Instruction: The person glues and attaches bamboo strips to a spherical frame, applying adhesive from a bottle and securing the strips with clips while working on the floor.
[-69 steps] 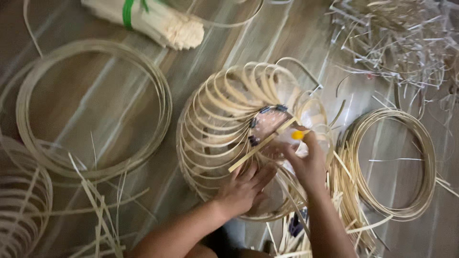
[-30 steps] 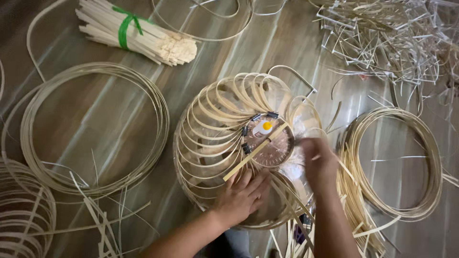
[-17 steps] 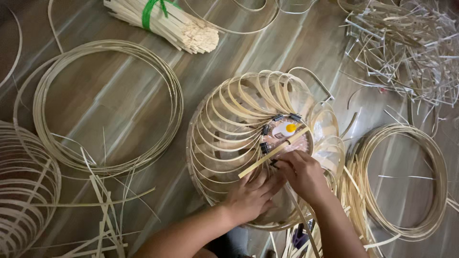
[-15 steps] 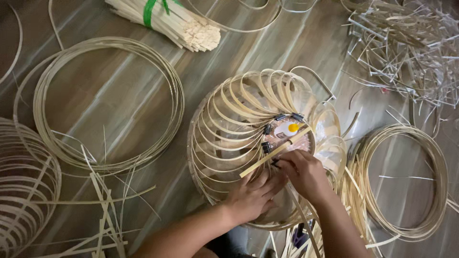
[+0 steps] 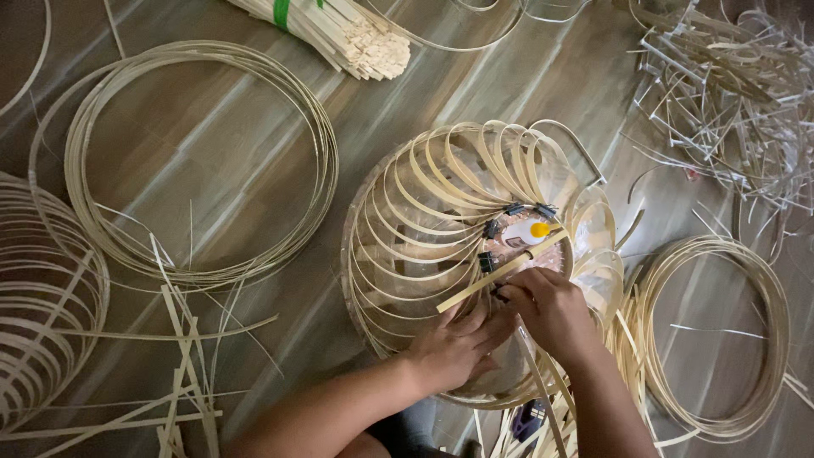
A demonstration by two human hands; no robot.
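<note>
A round frame of looped bamboo strips point(image 5: 424, 220) lies on the wooden floor, its loops fanning out from a hub held by small black clips point(image 5: 492, 227). A flat bamboo stick point(image 5: 475, 284) lies slanted across the hub. My left hand point(image 5: 454, 348) presses on the frame's near side, fingers touching the strips beside the stick. My right hand point(image 5: 551, 309) pinches a thin strip at the hub, right by the stick. A small white glue bottle with a yellow cap point(image 5: 526, 232) rests inside the hub, just beyond my fingers.
A coil of bamboo rings point(image 5: 199, 161) lies to the left, another coil point(image 5: 721, 331) at the right. A green-banded bundle of sticks point(image 5: 331, 30) sits at the top, a tangle of strip offcuts point(image 5: 729, 93) top right, a finished looped frame point(image 5: 34, 297) far left, loose strips point(image 5: 182, 365) in front.
The glue bottle, earlier in my right hand, now sits in the hub. My right hand has come in from the frame's right side to the hub beside my left.
</note>
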